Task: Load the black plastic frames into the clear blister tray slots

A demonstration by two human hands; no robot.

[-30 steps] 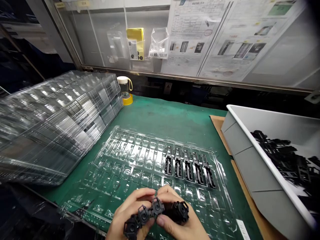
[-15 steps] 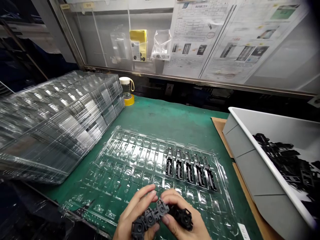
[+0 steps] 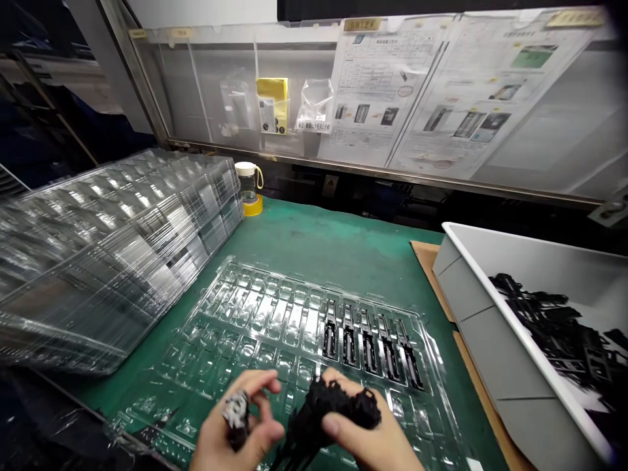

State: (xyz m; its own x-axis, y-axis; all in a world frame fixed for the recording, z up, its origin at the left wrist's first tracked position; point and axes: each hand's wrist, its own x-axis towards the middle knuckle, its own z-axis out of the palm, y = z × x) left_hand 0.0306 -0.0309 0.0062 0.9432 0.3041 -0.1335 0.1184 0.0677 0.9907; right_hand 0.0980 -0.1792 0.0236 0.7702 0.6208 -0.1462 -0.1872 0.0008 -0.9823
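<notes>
at the bottom centre of the frame your left hand [image 3: 230, 435] pinches a single small part [image 3: 236, 413], fingers curled around it with the thumb pressing from the right; the part is blurred and looks greyish, so its shape is hard to tell. just to its right, your right hand [image 3: 366, 438] is clenched around a bundle of black plastic parts [image 3: 333, 409], the thumb laid across the front of the bundle. the two hands are close together but the single part and the bundle are apart.

both hands hover over the near edge of a clear blister tray [image 3: 255, 327] that lies flat on the green mat [image 3: 333, 242] in the lower middle of the frame. five black parts [image 3: 370, 340] sit upright in a row of adjacent pockets in the tray's right half, just above your right hand; the other pockets you can see are bare plastic.

at the right edge of the frame a grey bin [image 3: 481, 314] stands on a sheet of cardboard [image 3: 424, 252], with a heap of loose black parts [image 3: 564, 327] inside it. along the left side, a tall stack of clear trays [image 3: 108, 248] leans on the mat. beyond it, in the upper middle, a small jar with a white lid [image 3: 246, 180] stands beside a yellow tape roll [image 3: 254, 206]. across the top of the frame, printed sheets [image 3: 441, 91] and a yellow card [image 3: 272, 104] hang behind a clear panel.
</notes>
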